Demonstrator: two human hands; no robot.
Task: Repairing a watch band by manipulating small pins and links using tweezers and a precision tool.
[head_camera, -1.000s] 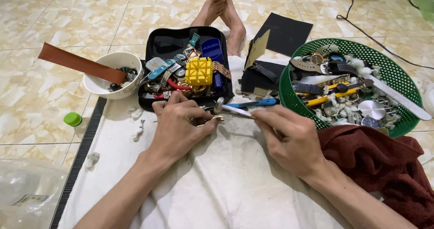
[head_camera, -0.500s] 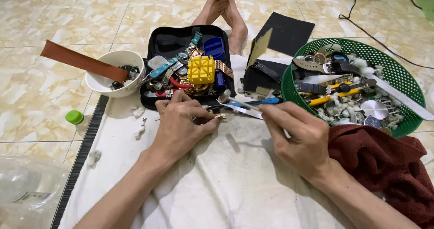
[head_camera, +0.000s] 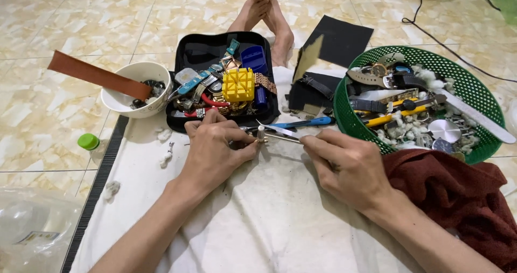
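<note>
My left hand (head_camera: 215,149) rests on the white cloth (head_camera: 258,224) and pinches a small silver metal part (head_camera: 260,137) between thumb and fingers. My right hand (head_camera: 347,165) holds thin metal tweezers (head_camera: 283,132) whose tips reach that small part. A blue-handled tool (head_camera: 307,123) lies on the cloth just behind the two hands.
A black open case (head_camera: 186,57) behind my hands holds watch parts and a yellow block (head_camera: 238,84). A white bowl (head_camera: 126,103) with a brown strap stands left. A green basket (head_camera: 468,82) of watches and tools sits right, above a dark red cloth (head_camera: 458,197). Bare feet (head_camera: 266,14) lie beyond.
My right hand has slid slightly right and the tweezers now point at the small part in my left hand. The left hand stays nearly still.
</note>
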